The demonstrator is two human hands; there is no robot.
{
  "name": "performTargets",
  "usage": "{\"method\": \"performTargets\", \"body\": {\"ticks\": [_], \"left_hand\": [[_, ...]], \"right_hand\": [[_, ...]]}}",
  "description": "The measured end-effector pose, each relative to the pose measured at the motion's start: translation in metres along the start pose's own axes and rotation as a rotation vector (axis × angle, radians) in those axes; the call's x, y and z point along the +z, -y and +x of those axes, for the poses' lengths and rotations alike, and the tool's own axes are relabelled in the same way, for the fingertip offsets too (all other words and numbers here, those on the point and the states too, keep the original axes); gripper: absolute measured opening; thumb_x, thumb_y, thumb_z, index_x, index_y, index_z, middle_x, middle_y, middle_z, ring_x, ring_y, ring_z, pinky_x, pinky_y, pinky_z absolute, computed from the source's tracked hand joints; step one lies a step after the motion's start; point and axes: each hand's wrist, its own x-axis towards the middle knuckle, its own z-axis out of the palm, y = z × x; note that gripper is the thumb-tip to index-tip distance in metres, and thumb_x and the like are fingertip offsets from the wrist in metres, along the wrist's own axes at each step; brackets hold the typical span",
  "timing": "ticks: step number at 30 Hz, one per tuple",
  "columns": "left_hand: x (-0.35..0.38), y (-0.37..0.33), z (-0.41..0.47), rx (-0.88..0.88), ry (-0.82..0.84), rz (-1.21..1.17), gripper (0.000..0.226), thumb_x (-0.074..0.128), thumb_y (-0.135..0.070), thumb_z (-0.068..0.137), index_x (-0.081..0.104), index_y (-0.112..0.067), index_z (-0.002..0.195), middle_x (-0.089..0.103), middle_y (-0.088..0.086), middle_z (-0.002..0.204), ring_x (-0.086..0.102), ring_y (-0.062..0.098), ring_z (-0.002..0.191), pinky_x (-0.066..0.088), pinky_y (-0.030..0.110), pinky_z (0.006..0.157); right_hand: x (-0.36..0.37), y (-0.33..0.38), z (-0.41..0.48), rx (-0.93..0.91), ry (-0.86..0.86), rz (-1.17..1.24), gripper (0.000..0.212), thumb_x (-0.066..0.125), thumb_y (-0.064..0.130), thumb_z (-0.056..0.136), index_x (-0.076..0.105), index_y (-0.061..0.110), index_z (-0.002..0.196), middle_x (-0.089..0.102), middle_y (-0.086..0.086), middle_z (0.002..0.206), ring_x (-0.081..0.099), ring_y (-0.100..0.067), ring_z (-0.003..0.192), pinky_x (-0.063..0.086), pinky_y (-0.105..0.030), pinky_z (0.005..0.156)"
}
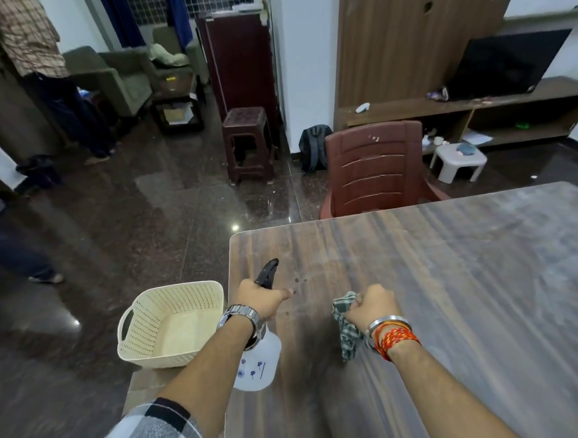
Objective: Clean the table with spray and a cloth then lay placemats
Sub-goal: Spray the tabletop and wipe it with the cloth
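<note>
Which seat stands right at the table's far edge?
The reddish-brown slatted plastic chair, directly behind the wooden table; the dark brown carved stool and the small white stool stand farther back.

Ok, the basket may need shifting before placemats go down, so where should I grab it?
Probably by the cut-out handle in the left end wall of the cream basket, coming from the left; it sits upright, and the table crowds its right side.

a single wide-angle camera worn on the head is looking forward and down over the near left corner of the table point(447, 295), sitting close above it and taking in the floor point(133, 208) beyond.
</note>
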Motion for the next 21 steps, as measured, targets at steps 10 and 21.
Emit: {"method": "performTargets", "body": {"ticks": [10,21], "left_hand": [[-0.003,0.011,0.003,-0.045,0.009,0.037,0.033,0.082,-0.021,0.066,0.067,-0.006,0.092,0.071,0.008,0.073,0.066,0.021,0.064,0.055,0.028,0.057],[0.011,0.005,-0.001,-0.06,-0.067,-0.012,0.018,0.078,-0.009,0.071,0.061,-0.009,0.076,0.061,0.004,0.061,0.056,0.014,0.05,0.042,0.02,0.046]], "right_hand": [[0.017,-0.005,-0.016,-0.032,-0.002,0.032,0.012,0.069,0.012,0.075,0.072,0.002,0.077,0.072,-0.013,0.081,0.069,-0.027,0.077,0.055,-0.027,0.066],[0.022,-0.004,0.012,-0.167,0.016,0.041,0.009,0.065,0.016,0.069,0.07,0.008,0.068,0.072,-0.009,0.074,0.067,-0.026,0.075,0.059,-0.032,0.072]]}}
